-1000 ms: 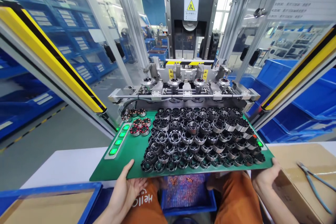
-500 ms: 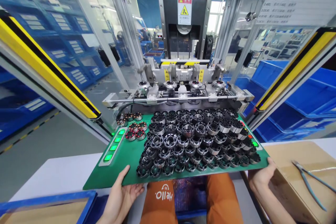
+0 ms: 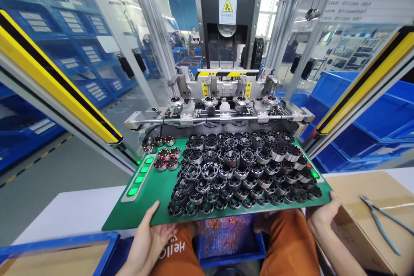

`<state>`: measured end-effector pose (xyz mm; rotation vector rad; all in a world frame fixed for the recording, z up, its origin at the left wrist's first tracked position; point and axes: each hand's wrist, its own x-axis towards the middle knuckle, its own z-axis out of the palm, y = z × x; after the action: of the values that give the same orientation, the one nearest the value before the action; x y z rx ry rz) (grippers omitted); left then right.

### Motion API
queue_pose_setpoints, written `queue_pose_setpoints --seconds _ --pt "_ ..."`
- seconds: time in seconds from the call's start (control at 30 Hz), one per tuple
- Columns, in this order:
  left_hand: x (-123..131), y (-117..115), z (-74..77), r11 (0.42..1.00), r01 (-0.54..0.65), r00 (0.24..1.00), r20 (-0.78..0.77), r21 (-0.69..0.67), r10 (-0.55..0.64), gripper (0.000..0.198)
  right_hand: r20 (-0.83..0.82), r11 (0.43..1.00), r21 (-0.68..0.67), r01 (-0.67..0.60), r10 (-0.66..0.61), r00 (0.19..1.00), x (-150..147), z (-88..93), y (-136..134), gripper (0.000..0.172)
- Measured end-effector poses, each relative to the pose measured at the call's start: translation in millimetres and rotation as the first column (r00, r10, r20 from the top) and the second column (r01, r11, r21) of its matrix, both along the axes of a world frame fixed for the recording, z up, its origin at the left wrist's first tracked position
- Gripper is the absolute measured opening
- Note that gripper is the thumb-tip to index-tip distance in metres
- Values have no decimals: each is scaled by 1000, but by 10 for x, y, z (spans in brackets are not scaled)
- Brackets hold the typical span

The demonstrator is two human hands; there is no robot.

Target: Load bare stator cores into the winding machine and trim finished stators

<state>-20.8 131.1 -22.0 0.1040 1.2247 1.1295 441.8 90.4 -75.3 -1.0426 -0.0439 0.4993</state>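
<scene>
My left hand (image 3: 152,235) grips the front edge of a green tabletop (image 3: 129,217), thumb on top and fingers underneath. Near its right front corner, my right hand (image 3: 323,215) holds the same edge, thumb up, with its other fingers mostly hidden below. Rows of black-coated stator cores (image 3: 210,172), some stacked, cover the middle and right of the green surface. Several copper-wound stators (image 3: 172,163) lie at the back left of it, apart from both hands. Lit green buttons (image 3: 139,180) run along the left side.
Behind the tabletop stands a machine with a row of stator-holding stations (image 3: 209,102). Yellow guard bars (image 3: 58,77) flank it. Cutting pliers (image 3: 381,224) lie on a cardboard box (image 3: 359,194) at right. A blue bin (image 3: 233,258) with coppery bits sits between my knees.
My knees have spread apart, and more of the blue bin below shows between them. Both hands keep their hold on the tabletop edge. The view has shifted slightly.
</scene>
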Motion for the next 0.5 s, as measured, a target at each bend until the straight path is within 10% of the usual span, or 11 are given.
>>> queue_pose_setpoints --seconds 0.5 --pt "-47 1 -57 999 43 998 49 22 -44 16 -20 999 -26 48 -49 999 -9 11 9 37"
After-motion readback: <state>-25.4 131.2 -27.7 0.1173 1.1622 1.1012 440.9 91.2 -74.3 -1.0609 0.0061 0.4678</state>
